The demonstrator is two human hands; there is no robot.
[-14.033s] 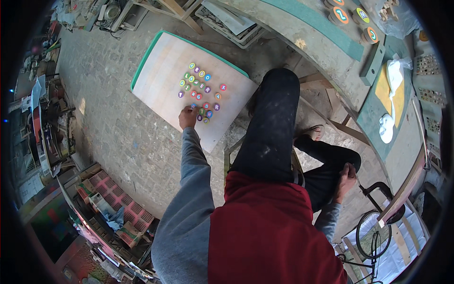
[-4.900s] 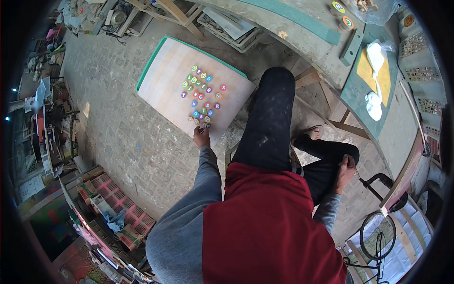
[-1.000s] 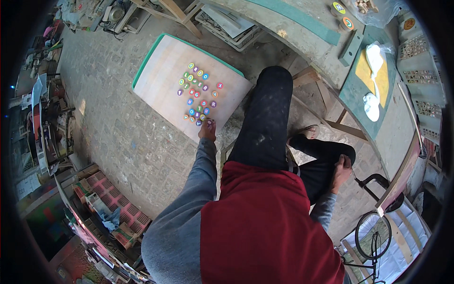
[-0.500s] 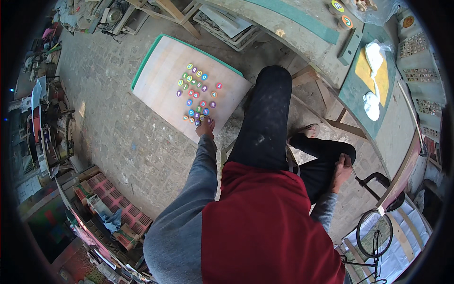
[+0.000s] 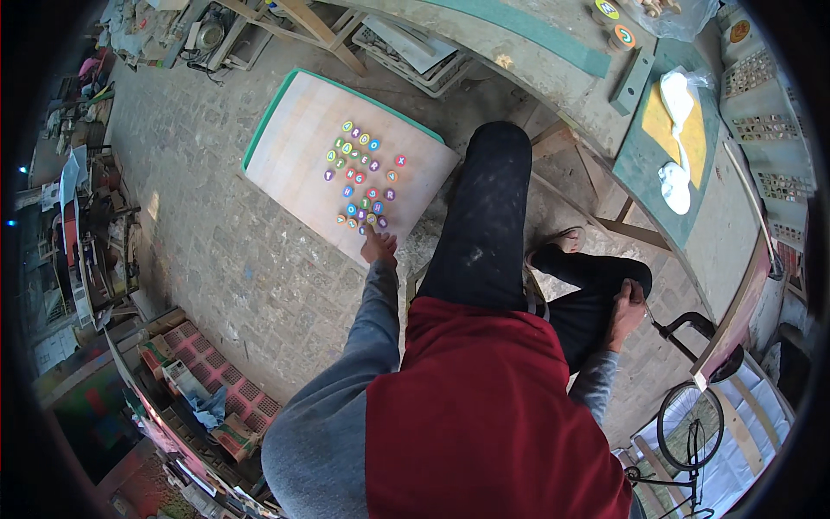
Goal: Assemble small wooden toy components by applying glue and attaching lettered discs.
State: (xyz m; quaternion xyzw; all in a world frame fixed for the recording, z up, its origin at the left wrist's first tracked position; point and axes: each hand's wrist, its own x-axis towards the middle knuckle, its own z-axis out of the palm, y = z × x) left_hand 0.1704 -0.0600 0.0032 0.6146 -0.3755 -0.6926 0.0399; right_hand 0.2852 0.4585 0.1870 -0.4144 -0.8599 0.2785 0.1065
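Several small round discs (image 5: 373, 193), brightly coloured and each bearing a letter, lie in loose rows on a pale wooden board (image 5: 290, 147) with a green rim. At the near end of the rows is my left hand (image 5: 379, 248), its index finger stretched toward the lowest discs. The fingertip is at or just beside a disc; contact cannot be made out. My right hand (image 5: 626, 313) rests by my bent right knee (image 5: 618, 275), fingers pinched together. Whether something thin sits in that pinch is too small to tell.
On the right, a long workbench (image 5: 553, 78) carries two lettered discs (image 5: 622, 37), a green metal bar (image 5: 632, 82) and a yellow sheet (image 5: 664, 130) with white plastic on it. A black clamp (image 5: 689, 327) grips its near end. A bicycle (image 5: 689, 428) stands at lower right.
My left hand has drawn slightly back toward me and its index finger now extends, uncovering more of the lowest discs. My right hand stays by the knee.
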